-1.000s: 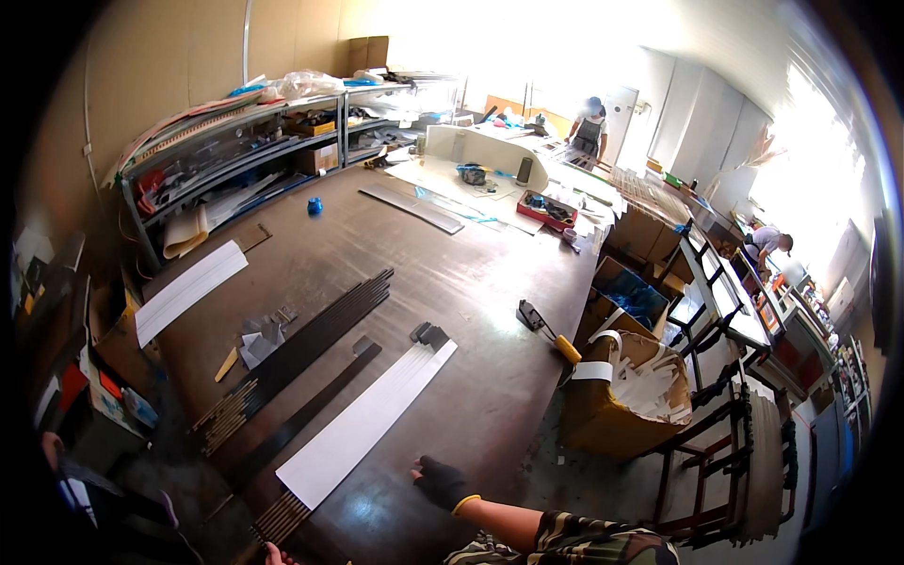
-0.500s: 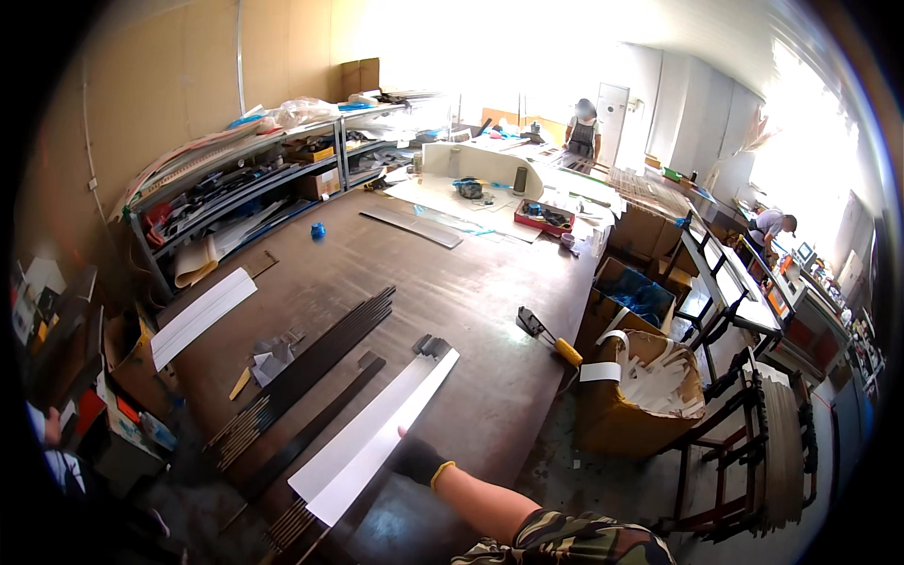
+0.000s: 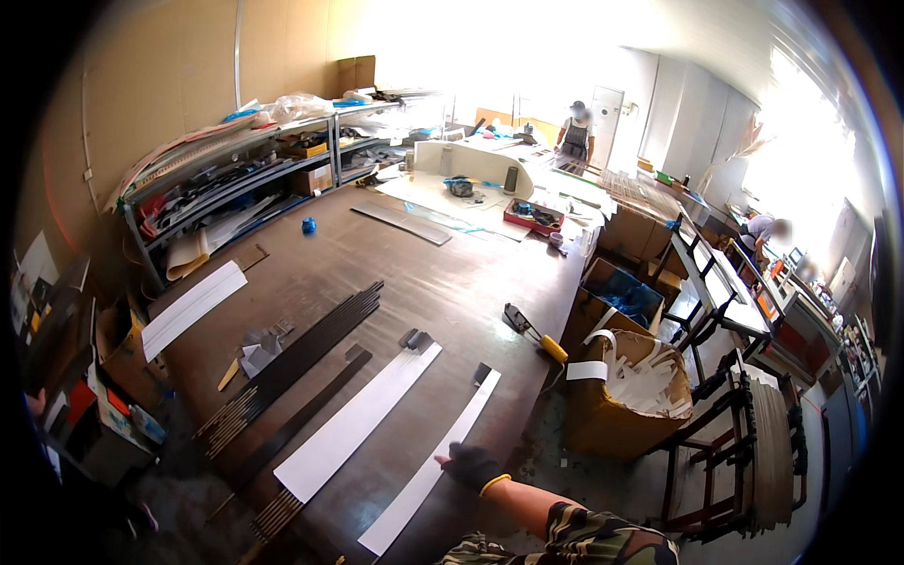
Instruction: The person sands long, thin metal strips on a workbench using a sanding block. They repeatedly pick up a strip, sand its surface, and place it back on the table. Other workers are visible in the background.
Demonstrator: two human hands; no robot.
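Observation:
My right hand (image 3: 471, 468), in a black glove with bare fingertips and a yellow cuff, grips the right edge of a narrow white strip (image 3: 426, 478) near its middle. A dark grey piece (image 3: 483, 374) sits at the strip's far end. To its left lies a wider stack of white strips (image 3: 363, 419), with grey pieces (image 3: 416, 340) at the far end and several thin rods (image 3: 275, 516) showing at the near end. Left of that are a single dark strip (image 3: 315, 405) and a bundle of long black strips (image 3: 311, 344). My left hand is out of view.
A yellow-handled tool (image 3: 551, 347) lies at the brown table's (image 3: 311, 259) right edge. Beyond that edge stands a cardboard box (image 3: 603, 414) of white scraps. More white strips (image 3: 193, 308) lie at left, below metal shelves (image 3: 235, 193). Other people (image 3: 574, 137) are farther back.
My right hand has moved right and slightly down, carrying the narrow white strip away from the wider stack. A gap of bare tabletop now separates them. The view has shifted slightly.

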